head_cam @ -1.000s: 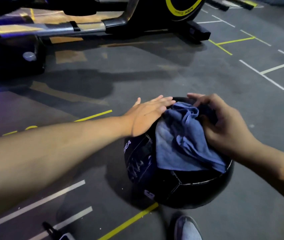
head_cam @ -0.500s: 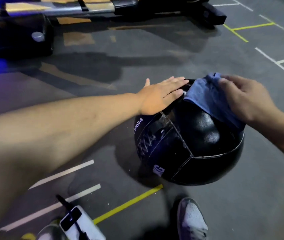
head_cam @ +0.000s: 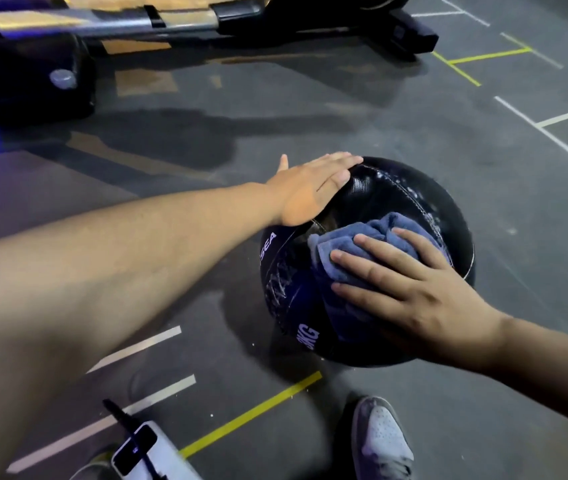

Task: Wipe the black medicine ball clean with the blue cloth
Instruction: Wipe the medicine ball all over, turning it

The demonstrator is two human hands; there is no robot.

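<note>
The black medicine ball [head_cam: 390, 199] sits on the dark gym floor, with white lettering on its left side and wet streaks along its upper seam. My left hand [head_cam: 310, 188] lies flat on the ball's upper left, fingers straight. The bunched blue cloth [head_cam: 338, 247] lies on the ball's near face. My right hand [head_cam: 410, 289] presses the cloth against the ball with spread, straight fingers.
A black exercise machine [head_cam: 310, 19] with a metal rail stands at the back. Yellow and white floor lines [head_cam: 251, 414] cross the mat. A grey shoe [head_cam: 379, 441] is just below the ball, and a white device [head_cam: 144, 452] with a black strap hangs at the bottom left.
My right hand has dragged the cloth from the ball's far top right down onto its near face. My left hand has stayed on the ball's upper left.
</note>
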